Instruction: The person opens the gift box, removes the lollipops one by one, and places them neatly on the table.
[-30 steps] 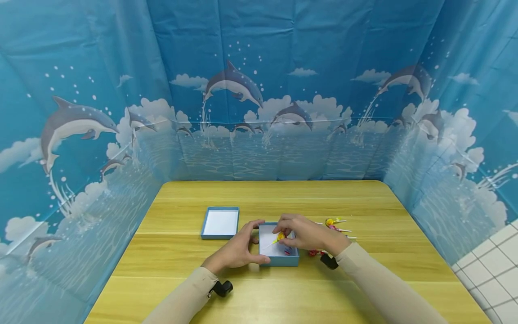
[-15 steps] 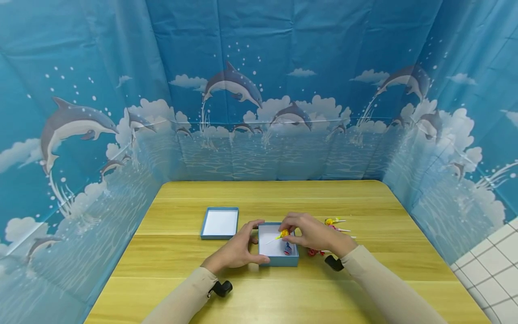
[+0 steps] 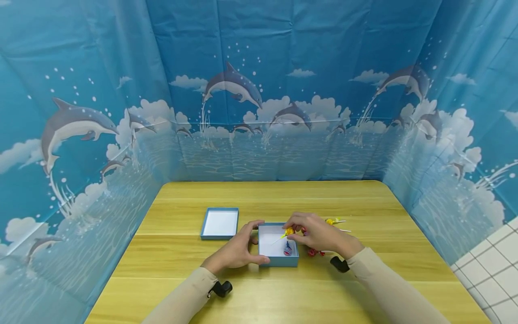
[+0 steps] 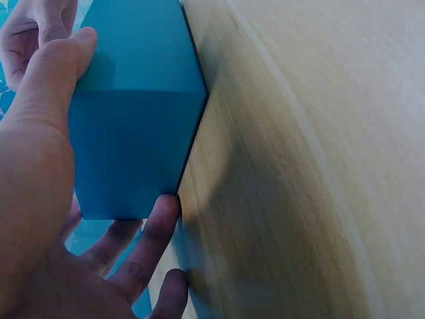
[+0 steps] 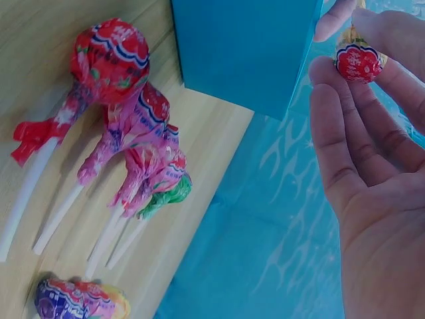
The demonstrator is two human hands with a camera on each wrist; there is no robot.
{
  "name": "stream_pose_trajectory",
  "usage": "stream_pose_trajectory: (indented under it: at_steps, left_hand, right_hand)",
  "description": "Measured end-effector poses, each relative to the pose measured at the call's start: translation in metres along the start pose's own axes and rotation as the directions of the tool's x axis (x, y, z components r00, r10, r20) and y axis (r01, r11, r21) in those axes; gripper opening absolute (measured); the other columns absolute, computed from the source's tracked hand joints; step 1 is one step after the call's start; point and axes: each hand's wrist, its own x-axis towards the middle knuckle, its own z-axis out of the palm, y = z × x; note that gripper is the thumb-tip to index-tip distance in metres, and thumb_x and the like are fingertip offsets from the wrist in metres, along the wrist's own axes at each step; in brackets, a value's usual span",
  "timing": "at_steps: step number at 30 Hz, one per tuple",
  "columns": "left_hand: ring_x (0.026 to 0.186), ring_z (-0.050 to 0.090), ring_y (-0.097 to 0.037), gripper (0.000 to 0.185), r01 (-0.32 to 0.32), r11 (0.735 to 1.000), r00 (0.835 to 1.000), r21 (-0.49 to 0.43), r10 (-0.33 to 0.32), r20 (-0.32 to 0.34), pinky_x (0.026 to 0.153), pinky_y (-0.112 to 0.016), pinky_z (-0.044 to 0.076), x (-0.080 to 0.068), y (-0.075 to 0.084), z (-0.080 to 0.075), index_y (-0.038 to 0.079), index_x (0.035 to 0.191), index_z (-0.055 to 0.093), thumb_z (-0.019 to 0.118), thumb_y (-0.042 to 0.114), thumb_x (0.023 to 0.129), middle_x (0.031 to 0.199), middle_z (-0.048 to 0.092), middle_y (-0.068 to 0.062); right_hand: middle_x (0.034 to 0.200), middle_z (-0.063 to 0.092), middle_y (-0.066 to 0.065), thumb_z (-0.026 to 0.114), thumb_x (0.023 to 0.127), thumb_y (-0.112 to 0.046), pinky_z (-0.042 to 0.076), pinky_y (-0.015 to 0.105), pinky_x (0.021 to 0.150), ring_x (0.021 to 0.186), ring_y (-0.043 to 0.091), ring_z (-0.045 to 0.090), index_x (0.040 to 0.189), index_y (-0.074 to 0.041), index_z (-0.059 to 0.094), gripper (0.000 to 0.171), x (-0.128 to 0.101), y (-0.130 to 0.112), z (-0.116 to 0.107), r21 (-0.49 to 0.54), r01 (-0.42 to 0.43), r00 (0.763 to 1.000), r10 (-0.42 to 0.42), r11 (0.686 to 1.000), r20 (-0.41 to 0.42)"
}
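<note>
The small blue box (image 3: 278, 245) is steadied on the tabletop (image 3: 364, 279) by the left hand (image 3: 238, 249), thumb along the near wall and fingers curled round its left side, likely so it stays put during loading. A yellow-wrapped lollipop (image 3: 289, 232) is pinched by its head in the right hand (image 3: 319, 234), held over the box's open top, stick angled down inside. One lollipop already lies in the box. More lollipops (image 5: 126, 133) are left loose just right of the right hand. The lid (image 3: 220, 222) lies beyond the left hand.

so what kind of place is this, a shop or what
Likely a staged recording booth, not a shop: blue dolphin-print plastic sheets wall in a bare yellow wooden table, beside white tiled floor.
</note>
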Motion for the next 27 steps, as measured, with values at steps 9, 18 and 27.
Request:
stream_pose_trajectory:
  at_steps: [9, 18, 27]
  left_hand:
    - [0.139, 0.066, -0.026, 0.112, 0.01, 1.0, 1.0, -0.019, -0.01, 0.003, 0.119, -0.053, 0.056, 0.001, 0.0, 0.0, 0.023, 0.184, 0.027, 0.096, 0.045, 0.099, 0.182, 0.04, -0.014]
    - [0.138, 0.066, -0.025, 0.113, 0.01, 0.999, 1.0, -0.034, -0.01, 0.002, 0.119, -0.052, 0.056, 0.001, 0.001, 0.001, 0.021, 0.184, 0.026, 0.097, 0.043, 0.099, 0.182, 0.04, -0.014]
    - [0.138, 0.065, -0.026, 0.114, 0.007, 1.0, 1.0, -0.026, -0.007, 0.004, 0.118, -0.052, 0.056, 0.0, 0.001, 0.002, 0.02, 0.185, 0.026, 0.097, 0.042, 0.099, 0.182, 0.041, -0.017]
  right_hand:
    - [0.124, 0.082, 0.0, 0.082, 0.112, -0.021, 0.069, 0.042, 0.089, 0.101, 0.007, 0.073, 0.137, -0.008, 0.078, 0.028, -0.008, 0.001, -0.006, 0.038, -0.034, 0.999, 0.035, 0.999, -0.019]
    - [0.119, 0.083, -0.001, 0.086, 0.109, -0.015, 0.07, 0.043, 0.088, 0.098, 0.005, 0.073, 0.13, -0.013, 0.077, 0.023, -0.015, 0.005, -0.013, 0.065, -0.053, 0.996, 0.057, 0.997, -0.068]
    - [0.115, 0.083, -0.001, 0.087, 0.108, -0.016, 0.071, 0.042, 0.087, 0.098, 0.007, 0.077, 0.125, -0.01, 0.079, 0.02, -0.022, 0.01, -0.021, 0.06, -0.041, 0.994, 0.047, 0.997, -0.103]
